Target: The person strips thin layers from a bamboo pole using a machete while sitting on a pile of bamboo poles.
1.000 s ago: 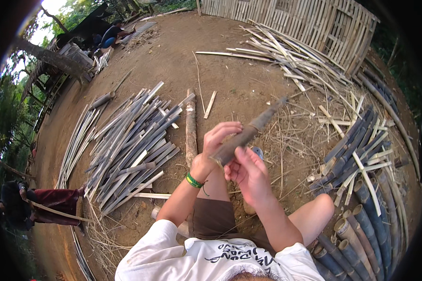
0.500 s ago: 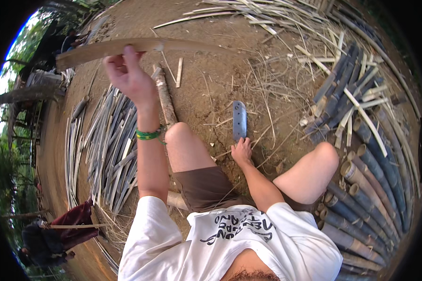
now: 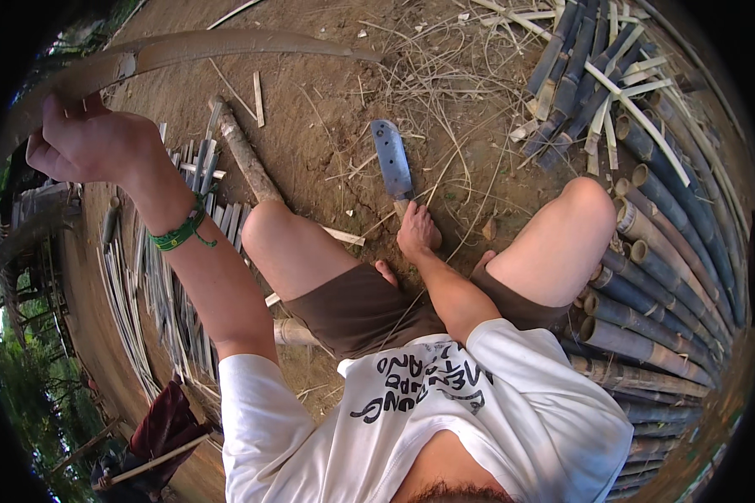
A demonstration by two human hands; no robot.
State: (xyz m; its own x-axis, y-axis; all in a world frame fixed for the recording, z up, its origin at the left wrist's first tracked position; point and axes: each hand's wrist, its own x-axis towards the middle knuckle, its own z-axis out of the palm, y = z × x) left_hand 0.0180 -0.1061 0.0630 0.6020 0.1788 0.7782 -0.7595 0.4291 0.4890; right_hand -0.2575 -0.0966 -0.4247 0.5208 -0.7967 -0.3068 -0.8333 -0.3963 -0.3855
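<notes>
Raised at the upper left, my left hand (image 3: 96, 138) is closed on a long, flat brown bamboo strip (image 3: 226, 52). The strip stretches to the right above the ground, its left end blurring into the dark rim. Low between my knees, my right hand (image 3: 418, 231) wraps round the wooden handle of a cleaver (image 3: 393, 159). Its broad, dark blade has several small holes and points away from me. Nothing touches the blade, and the strip is well apart from it.
Split bamboo slats (image 3: 164, 277) are heaped on the left, beside a rough wooden pole (image 3: 245, 155). Thick bamboo poles (image 3: 658, 335) lie stacked on the right, with dark split pieces (image 3: 575, 75) beyond. Thin shavings (image 3: 445, 75) litter the dirt ahead.
My left hand has swung left and closer with the bamboo strip. The cleaver and my right hand have shifted slightly, the blade now tilting left. The whole view has turned a little.
</notes>
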